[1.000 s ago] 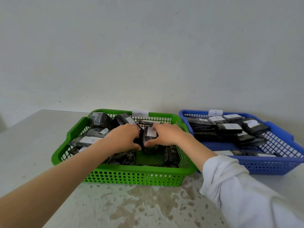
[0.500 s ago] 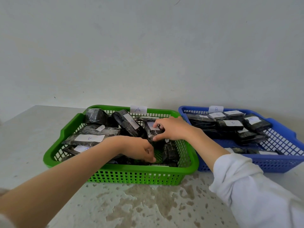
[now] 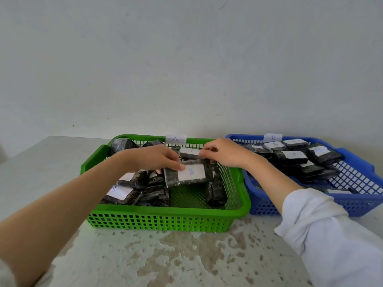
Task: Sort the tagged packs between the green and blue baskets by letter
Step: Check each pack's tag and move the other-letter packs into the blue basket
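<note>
Since half a second ago, a pack tagged B point(image 3: 187, 172) has been lifted above the green basket point(image 3: 165, 219) by the left hand point(image 3: 151, 159), fingers closed on its left edge; it belongs in the blue basket point(image 3: 352, 200), further right. The right hand point(image 3: 223, 154), curled just beyond, seems pinched on an A pack point(image 3: 189, 152), though contact is unclear.

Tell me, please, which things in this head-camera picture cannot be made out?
- Green basket: packs under the left hand and the B pack are hidden.
- Blue basket: its right end is cut off by the frame edge.
- Right hand: whether its fingertips grip the B pack is unclear.
</note>
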Motion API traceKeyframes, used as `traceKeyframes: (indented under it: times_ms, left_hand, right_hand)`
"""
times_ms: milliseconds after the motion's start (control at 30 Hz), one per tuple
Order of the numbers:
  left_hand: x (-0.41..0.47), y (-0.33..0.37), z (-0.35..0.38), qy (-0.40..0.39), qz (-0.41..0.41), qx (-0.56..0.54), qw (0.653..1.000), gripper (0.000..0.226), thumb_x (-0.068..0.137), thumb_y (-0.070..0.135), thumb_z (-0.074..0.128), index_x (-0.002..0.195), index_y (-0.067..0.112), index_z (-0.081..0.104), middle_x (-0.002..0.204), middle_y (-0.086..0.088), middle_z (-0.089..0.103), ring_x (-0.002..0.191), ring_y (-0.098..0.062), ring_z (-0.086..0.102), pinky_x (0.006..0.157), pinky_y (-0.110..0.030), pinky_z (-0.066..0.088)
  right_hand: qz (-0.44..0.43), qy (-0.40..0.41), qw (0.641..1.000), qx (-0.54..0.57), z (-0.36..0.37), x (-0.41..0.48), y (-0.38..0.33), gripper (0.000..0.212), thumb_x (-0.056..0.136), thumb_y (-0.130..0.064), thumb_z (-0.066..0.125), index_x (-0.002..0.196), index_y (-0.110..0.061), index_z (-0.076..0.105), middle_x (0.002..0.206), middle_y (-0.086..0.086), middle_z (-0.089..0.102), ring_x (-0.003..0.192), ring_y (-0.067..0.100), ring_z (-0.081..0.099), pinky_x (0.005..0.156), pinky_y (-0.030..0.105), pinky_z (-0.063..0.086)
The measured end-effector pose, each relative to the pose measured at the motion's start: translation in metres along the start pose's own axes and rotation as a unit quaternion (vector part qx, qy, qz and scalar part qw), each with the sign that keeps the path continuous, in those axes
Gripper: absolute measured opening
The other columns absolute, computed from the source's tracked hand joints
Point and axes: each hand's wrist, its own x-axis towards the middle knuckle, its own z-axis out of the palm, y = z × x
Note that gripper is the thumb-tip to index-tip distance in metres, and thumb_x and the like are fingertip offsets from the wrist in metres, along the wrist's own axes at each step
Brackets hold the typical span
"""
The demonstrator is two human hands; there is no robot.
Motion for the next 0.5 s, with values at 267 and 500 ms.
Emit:
traceKeyframes:
  times_ms: [267, 500]
  left_hand:
    - [-0.016, -0.014, -0.018, 0.167, 0.026, -0.117, 0.979, 0.026, 0.080, 0.044, 0.065, 0.087, 0.020, 0.073, 0.073, 0.002, 0.063, 0.063, -0.008, 0.050, 0.059, -0.018, 0.038]
    - [-0.065, -0.055, -0.034, 0.302, 0.009, -0.048, 0.952, 0.018, 0.079, 0.041, 0.068, 0.089, 0.026, 0.071, 0.085, 0.009, 0.073, 0.081, -0.005, 0.067, 0.073, -0.019, 0.046]
  right_hand:
    - [-0.019, 0.008, 0.955, 0.296, 0.001, 0.002, -0.020, 0.020, 0.085, -0.018, 0.069, 0.102, -0.022, 0.061, 0.091, -0.001, 0.069, 0.071, 0.005, 0.066, 0.060, 0.018, 0.051]
    - [0.007, 0.062, 0.916, 0.396, 0.011, 0.016, -0.037, 0.018, 0.084, -0.009, 0.066, 0.101, -0.013, 0.062, 0.094, 0.013, 0.066, 0.075, 0.020, 0.065, 0.060, 0.028, 0.056]
